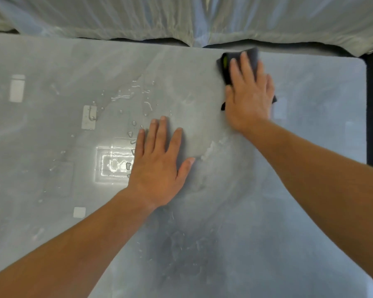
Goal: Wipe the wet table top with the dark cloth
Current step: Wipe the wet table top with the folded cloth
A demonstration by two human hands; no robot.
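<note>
Left hand (157,168) flat; dark cloth (222,72) lengthwise, near-to-far

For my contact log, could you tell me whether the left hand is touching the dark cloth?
Apart. The head view shows the left hand flat on the table top, with bare surface between it and the dark cloth under the right hand.

Head view, steeply down, near table (267,244)
</note>
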